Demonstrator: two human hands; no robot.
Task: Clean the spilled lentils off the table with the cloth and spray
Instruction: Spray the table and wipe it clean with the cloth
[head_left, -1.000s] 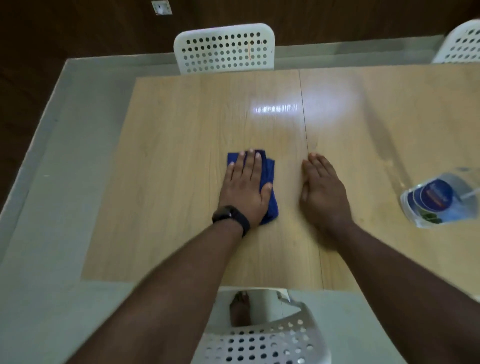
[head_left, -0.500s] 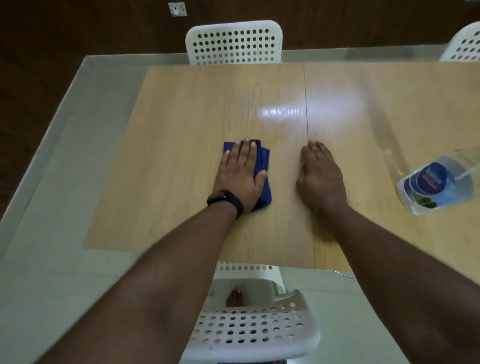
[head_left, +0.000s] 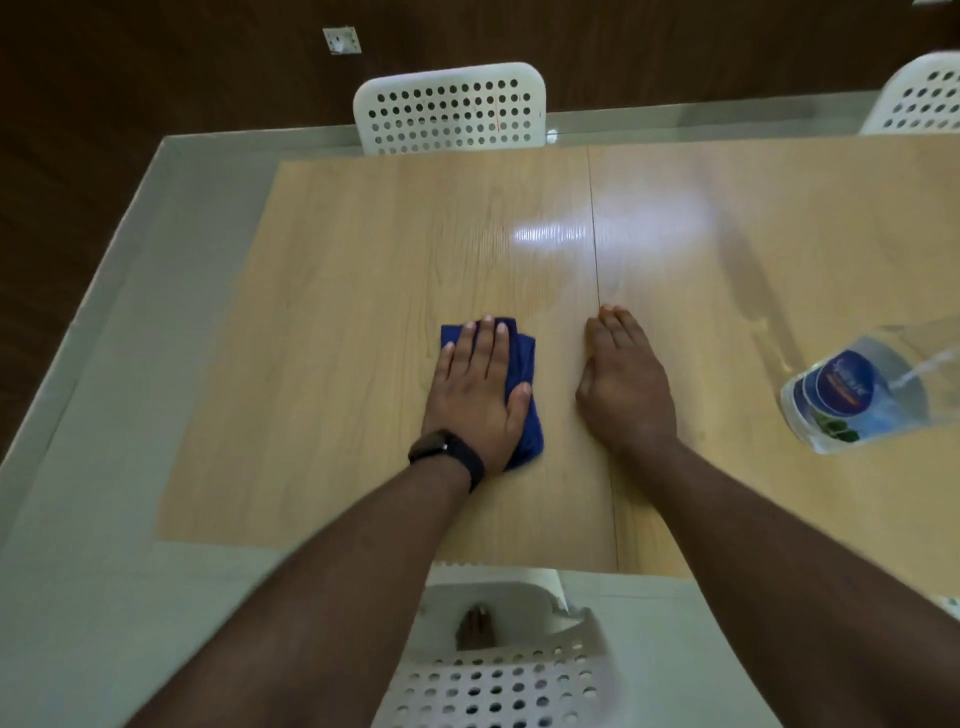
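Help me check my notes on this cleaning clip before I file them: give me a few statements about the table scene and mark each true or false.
1. The left hand lies flat on the blue cloth. True.
2. The right hand grips the spray bottle. False: it rests flat on the table, apart from the bottle, which stands off to its right.
3. A dark band is worn on the left wrist. True.
4. The cloth is red. False: it is blue.
5. A white perforated chair stands at the far side of the table. True.
6. Both hands press on the cloth. False: only the left hand does.
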